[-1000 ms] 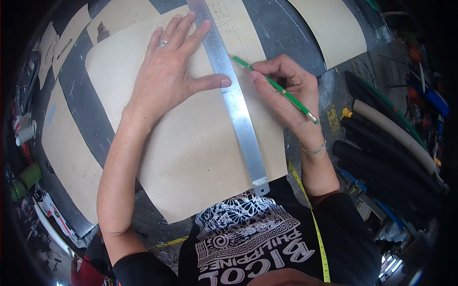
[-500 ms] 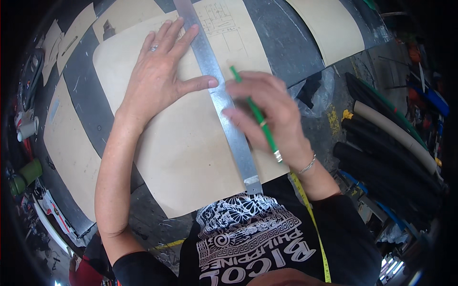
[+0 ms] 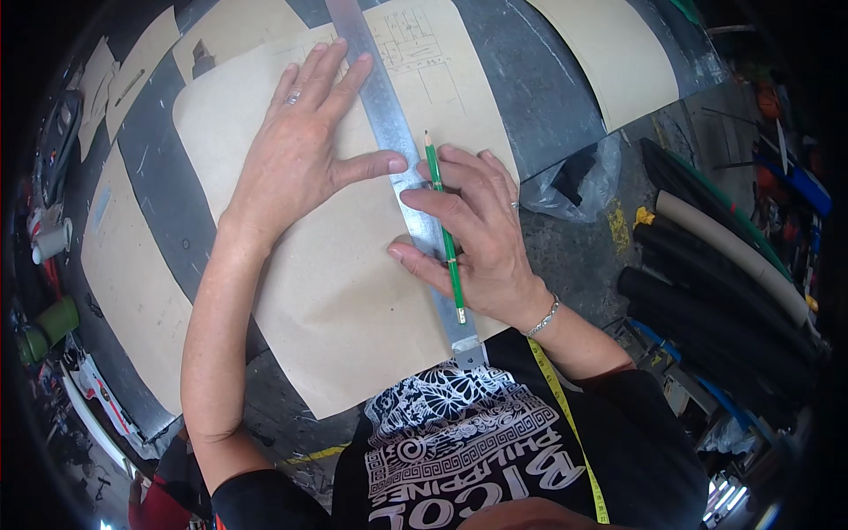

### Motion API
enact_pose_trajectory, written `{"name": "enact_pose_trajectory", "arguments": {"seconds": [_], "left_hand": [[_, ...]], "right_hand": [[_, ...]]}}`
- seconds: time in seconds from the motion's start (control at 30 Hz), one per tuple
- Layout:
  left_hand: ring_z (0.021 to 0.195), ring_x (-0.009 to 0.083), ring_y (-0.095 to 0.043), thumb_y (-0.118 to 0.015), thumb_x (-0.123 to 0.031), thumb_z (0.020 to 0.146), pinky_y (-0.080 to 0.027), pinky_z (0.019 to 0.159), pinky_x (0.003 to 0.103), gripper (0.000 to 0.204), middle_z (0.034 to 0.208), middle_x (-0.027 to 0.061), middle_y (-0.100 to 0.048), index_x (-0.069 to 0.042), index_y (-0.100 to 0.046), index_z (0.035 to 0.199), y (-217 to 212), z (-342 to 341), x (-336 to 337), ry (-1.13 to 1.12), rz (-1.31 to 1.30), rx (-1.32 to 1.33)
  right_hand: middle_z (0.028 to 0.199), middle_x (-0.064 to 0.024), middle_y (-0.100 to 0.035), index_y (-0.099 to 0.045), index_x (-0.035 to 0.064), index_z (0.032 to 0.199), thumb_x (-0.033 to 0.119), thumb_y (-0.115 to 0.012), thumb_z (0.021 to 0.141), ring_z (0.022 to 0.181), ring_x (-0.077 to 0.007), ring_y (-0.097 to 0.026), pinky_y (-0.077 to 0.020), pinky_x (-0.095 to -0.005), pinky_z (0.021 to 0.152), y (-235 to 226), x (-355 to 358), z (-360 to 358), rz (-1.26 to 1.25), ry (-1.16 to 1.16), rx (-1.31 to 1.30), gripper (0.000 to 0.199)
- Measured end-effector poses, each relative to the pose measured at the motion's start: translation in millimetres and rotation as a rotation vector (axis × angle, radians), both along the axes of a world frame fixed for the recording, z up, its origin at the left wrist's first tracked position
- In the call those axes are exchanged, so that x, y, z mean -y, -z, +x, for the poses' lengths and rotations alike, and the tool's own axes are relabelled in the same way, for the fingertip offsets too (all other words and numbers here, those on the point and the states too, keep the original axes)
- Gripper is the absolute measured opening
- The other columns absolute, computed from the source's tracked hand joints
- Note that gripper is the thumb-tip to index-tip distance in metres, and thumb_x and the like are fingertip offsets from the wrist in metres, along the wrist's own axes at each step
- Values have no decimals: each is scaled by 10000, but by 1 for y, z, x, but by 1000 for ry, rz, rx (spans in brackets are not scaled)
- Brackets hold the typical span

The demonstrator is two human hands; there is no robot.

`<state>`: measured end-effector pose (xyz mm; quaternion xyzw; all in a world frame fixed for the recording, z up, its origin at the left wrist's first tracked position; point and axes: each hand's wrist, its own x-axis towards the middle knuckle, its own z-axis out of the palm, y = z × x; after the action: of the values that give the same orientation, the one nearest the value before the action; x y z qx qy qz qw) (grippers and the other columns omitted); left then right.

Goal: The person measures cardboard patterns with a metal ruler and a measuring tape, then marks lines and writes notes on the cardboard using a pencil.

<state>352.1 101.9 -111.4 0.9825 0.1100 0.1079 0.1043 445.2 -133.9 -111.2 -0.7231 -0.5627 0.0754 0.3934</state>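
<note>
The left grip, the bare left hand, is spread wide and palm down on a large tan sheet, holding nothing, with its thumb tip laid on a metal ruler. The right hand keeps a green pencil among its half-curled fingers, point away from the body; thumb and forefinger stand apart over the ruler, though whether they press on it is hard to tell. The ruler lies lengthwise on the sheet, between the palms and running beneath the right grip; the sheet rests on the dark table. The left forearm rises from the lower edge, while the right one slants inward, wrist bent slightly.
</note>
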Motion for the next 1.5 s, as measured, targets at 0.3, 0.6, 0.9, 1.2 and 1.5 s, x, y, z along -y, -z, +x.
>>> {"name": "enact_pose_trajectory", "arguments": {"seconds": [0.3, 0.6, 0.9, 1.2, 1.5], "left_hand": [[1571, 384, -317, -826, -679, 721, -222, 1321, 520, 1118, 1683, 186, -370, -157, -429, 1627, -2, 1, 1, -2, -7, 3], [1534, 416, -370, -804, -714, 732, -255, 1297, 534, 1113, 1624, 254, -423, -14, -503, 1544, -3, 0, 2, 10, -11, 35], [1577, 393, -303, -826, -666, 752, -202, 1319, 534, 1108, 1687, 208, -352, -93, -433, 1614, -3, 1, 2, 2, -68, -23], [1551, 398, -349, -769, -767, 736, -234, 1309, 534, 1149, 1627, 269, -413, -9, -489, 1554, -1, 1, 2, 11, -18, 25], [1559, 371, -346, -734, -815, 732, -236, 1314, 525, 1173, 1636, 248, -412, -20, -489, 1559, 3, 1, 1, -13, 10, 5]], "right_hand": [[1347, -133, -639, -718, 97, 1217, 260, -912, 793, 1361, -368, -538, -343, -575, 1163, -1, 1, 2, -1, -3, 3, 494], [1174, -161, -673, -669, 54, 1351, 86, -656, 998, 1106, -322, -644, -526, -380, 943, -21, -19, 57, 69, -46, -103, 354], [1009, -118, -676, -676, 2, 1105, 113, -711, 981, 885, -175, -709, -561, -308, 745, -13, -40, 59, -2, 85, -509, 170], [987, -98, -667, -690, -8, 1096, 121, -714, 995, 887, -155, -691, -557, -303, 770, -10, -44, 58, 24, 73, -539, 165], [959, -77, -655, -705, -11, 1088, 112, -716, 997, 845, -110, -661, -522, -265, 726, -14, -36, 56, -8, 60, -569, 153]]}}
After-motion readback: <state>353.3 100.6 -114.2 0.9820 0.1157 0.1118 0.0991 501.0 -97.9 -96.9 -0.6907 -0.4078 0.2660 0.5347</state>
